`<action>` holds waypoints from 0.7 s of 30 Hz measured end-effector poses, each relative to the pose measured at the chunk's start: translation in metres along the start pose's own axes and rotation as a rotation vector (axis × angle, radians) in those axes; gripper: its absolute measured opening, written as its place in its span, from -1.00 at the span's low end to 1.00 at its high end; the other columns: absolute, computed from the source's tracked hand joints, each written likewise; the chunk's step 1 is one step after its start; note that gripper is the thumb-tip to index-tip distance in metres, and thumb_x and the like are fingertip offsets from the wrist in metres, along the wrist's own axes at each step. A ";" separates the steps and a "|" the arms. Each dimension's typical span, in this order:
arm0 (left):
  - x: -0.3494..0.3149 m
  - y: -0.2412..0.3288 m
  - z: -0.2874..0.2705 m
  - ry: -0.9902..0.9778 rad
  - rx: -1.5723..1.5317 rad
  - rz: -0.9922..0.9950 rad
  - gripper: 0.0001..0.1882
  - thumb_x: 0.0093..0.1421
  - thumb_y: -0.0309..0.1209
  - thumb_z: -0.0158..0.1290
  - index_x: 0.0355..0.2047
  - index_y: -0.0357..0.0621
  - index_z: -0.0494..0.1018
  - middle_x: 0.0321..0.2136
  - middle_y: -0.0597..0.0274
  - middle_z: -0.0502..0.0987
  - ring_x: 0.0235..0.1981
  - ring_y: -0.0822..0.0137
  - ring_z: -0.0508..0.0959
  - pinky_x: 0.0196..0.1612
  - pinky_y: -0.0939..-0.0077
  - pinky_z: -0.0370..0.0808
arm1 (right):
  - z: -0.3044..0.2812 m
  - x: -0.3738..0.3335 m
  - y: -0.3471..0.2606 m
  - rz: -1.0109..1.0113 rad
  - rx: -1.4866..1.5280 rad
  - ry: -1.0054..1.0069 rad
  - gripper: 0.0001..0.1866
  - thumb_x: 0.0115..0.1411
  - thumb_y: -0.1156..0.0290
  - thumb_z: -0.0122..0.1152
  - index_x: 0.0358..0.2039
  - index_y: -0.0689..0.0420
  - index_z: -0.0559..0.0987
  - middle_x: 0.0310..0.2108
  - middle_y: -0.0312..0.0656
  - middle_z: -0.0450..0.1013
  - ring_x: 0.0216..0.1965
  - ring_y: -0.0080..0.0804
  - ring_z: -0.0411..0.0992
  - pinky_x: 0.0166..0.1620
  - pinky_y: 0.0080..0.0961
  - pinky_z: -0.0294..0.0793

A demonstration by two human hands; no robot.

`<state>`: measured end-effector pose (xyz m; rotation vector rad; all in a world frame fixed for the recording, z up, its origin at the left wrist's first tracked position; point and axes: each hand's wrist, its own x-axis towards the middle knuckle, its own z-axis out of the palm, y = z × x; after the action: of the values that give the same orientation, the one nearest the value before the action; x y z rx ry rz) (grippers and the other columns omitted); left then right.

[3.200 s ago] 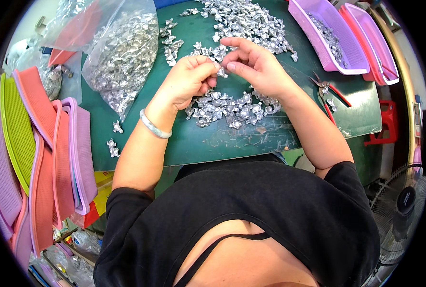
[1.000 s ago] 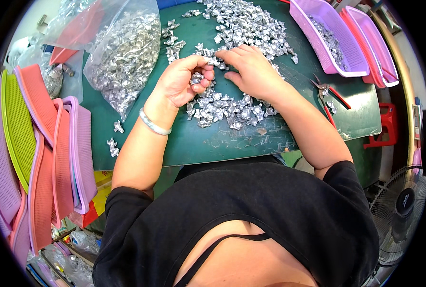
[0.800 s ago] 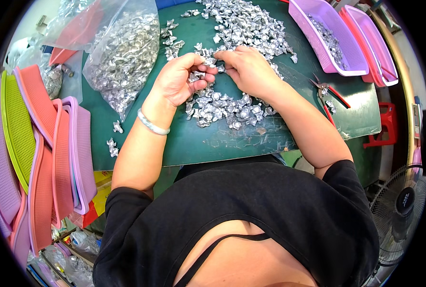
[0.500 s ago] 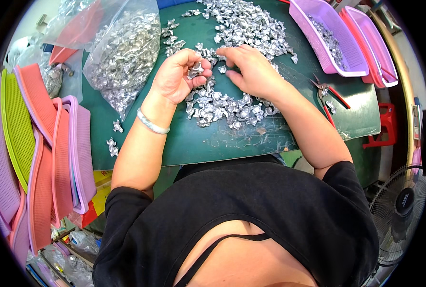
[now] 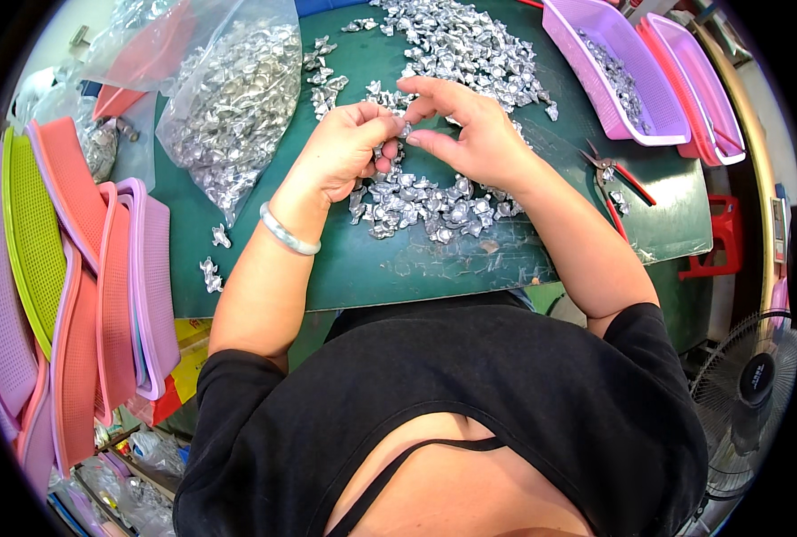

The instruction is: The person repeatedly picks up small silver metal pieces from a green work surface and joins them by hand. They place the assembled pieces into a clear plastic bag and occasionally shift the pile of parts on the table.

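My left hand, with a pale bangle on its wrist, is closed over the green table. A small silver metal casting shows at its fingertips; the fingers partly hide it. Right beside it is my right hand, its thumb and forefinger apart in a curve, with nothing seen gripped. Below both hands lies a loose pile of the same small shiny castings. A larger heap of castings spreads beyond my right hand.
A clear plastic bag full of castings stands at the left. Stacked pink, purple and green baskets line the left side. Red-handled cutters lie at the right, near a purple basket with castings. A fan stands lower right.
My left hand has turned over from palm up and drawn its fingers in toward the right hand. My right forefinger has lifted away from the pile, widening its gap from the thumb.
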<state>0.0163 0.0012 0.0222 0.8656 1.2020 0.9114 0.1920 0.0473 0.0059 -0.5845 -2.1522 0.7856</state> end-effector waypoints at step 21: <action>0.001 -0.002 -0.005 0.010 -0.270 -0.022 -0.87 0.12 -0.38 -0.10 -0.40 -0.18 0.36 -0.45 0.09 0.50 -0.51 0.37 0.51 -0.60 0.72 0.42 | -0.027 -0.005 0.006 0.000 -0.516 -0.190 -0.52 -0.15 0.52 0.18 -0.11 0.07 0.41 -0.39 -0.22 0.43 -0.21 -0.29 0.33 -0.10 -0.34 0.19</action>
<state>0.0121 0.0018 0.0187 0.6304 1.0651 1.0337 0.2171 0.0579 0.0133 -0.7925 -2.5471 0.2835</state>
